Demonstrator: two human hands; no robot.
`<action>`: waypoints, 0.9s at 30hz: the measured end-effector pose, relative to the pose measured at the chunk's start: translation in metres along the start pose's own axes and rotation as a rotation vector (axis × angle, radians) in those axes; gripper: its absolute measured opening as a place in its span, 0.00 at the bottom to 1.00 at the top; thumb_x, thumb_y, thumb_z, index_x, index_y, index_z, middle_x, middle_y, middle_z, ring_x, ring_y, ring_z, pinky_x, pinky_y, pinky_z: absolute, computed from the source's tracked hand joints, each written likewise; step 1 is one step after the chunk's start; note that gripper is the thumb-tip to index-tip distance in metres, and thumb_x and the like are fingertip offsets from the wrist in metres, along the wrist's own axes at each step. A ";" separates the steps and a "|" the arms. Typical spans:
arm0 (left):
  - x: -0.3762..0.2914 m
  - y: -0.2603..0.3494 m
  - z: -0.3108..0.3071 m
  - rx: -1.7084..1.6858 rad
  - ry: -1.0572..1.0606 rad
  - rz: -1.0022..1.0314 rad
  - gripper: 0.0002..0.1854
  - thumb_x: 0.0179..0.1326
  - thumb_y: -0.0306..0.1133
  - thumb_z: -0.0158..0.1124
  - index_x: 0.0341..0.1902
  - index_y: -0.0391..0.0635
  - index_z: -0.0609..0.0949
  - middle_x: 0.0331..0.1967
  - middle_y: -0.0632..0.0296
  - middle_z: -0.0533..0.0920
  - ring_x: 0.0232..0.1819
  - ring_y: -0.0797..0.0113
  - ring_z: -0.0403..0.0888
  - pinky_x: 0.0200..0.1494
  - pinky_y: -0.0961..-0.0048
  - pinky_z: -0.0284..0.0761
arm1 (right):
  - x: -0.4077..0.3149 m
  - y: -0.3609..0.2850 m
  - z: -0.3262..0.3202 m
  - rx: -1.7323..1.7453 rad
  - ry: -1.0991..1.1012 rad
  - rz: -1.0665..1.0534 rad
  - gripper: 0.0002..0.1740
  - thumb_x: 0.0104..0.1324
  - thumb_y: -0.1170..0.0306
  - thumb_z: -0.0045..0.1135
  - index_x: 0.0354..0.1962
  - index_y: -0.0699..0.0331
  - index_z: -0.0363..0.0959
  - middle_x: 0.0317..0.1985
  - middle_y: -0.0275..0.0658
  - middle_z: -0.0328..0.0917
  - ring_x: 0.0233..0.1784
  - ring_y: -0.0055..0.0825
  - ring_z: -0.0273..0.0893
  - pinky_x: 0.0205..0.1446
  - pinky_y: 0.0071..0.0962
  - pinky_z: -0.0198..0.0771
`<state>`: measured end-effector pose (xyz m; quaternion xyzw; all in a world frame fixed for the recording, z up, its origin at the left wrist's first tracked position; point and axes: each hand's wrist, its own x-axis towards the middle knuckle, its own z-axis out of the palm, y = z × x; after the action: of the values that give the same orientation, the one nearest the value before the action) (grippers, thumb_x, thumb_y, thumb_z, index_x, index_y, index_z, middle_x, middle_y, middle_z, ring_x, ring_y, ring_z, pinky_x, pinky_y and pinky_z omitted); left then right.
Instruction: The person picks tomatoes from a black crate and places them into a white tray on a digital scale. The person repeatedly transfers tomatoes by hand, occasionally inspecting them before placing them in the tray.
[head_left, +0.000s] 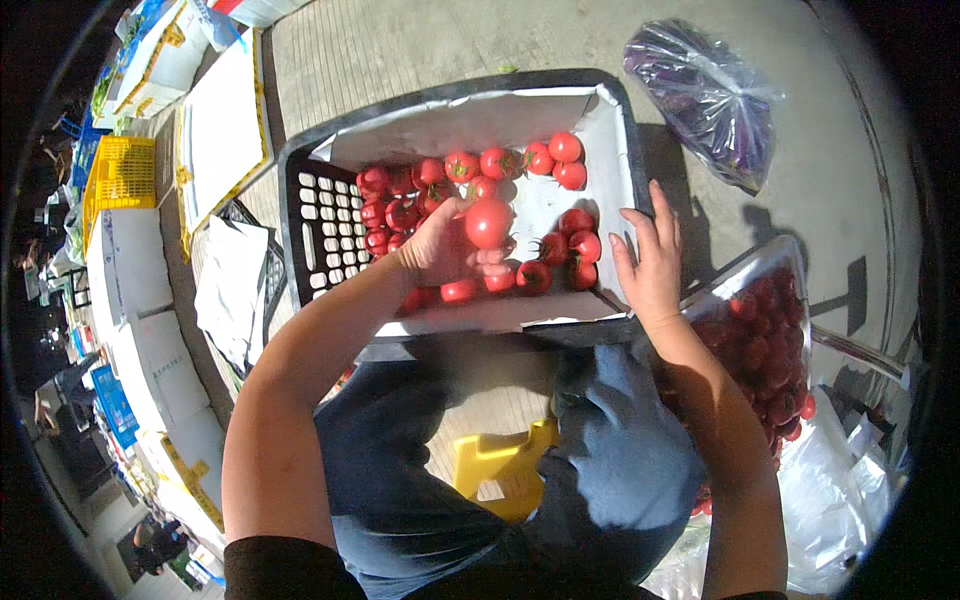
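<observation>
My left hand (439, 244) reaches into a black plastic crate (450, 88) and holds a large red tomato (489, 224), its thumb along the top. Around it, red tomatoes (463, 166) with green stems line the crate's sides, several in each cluster. Part of the crate's floor, lined with white paper (530, 202), shows between them. My right hand (651, 262) is at the crate's right rim, fingers apart and nothing in them; whether it presses on the rim I cannot tell. Tomatoes beneath my left hand are partly hidden.
Right of my knee, another container (796, 259) is heaped with tomatoes. A clear plastic bag (701, 97) of purple produce lies on the concrete. White foam boxes (161, 360) and a yellow crate (124, 172) line the left. Between my legs is a yellow plastic object (502, 469).
</observation>
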<state>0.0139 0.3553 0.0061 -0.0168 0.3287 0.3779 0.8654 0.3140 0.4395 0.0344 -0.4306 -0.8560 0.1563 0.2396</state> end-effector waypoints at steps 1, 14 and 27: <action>0.000 0.003 0.015 -0.056 -0.021 -0.002 0.31 0.59 0.58 0.52 0.58 0.48 0.73 0.49 0.56 0.79 0.42 0.62 0.80 0.47 0.62 0.76 | 0.001 0.000 -0.001 -0.020 0.015 -0.028 0.19 0.61 0.65 0.58 0.48 0.64 0.71 0.68 0.53 0.54 0.65 0.55 0.58 0.67 0.47 0.56; -0.054 -0.042 0.168 0.389 0.156 0.112 0.32 0.61 0.69 0.41 0.46 0.53 0.76 0.29 0.66 0.79 0.25 0.72 0.76 0.22 0.78 0.68 | -0.023 -0.115 -0.065 0.690 0.140 -0.120 0.43 0.51 0.59 0.70 0.62 0.63 0.61 0.58 0.46 0.69 0.61 0.44 0.67 0.66 0.40 0.60; -0.122 -0.086 0.199 1.157 0.460 0.389 0.21 0.65 0.37 0.61 0.57 0.39 0.71 0.41 0.63 0.79 0.42 0.74 0.75 0.44 0.78 0.70 | -0.241 0.004 -0.177 0.016 0.302 0.516 0.38 0.47 0.63 0.73 0.54 0.63 0.64 0.49 0.50 0.72 0.49 0.47 0.74 0.53 0.40 0.70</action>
<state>0.1205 0.2706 0.2139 0.4311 0.6528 0.2764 0.5582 0.5372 0.2573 0.1141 -0.6506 -0.6716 0.1530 0.3197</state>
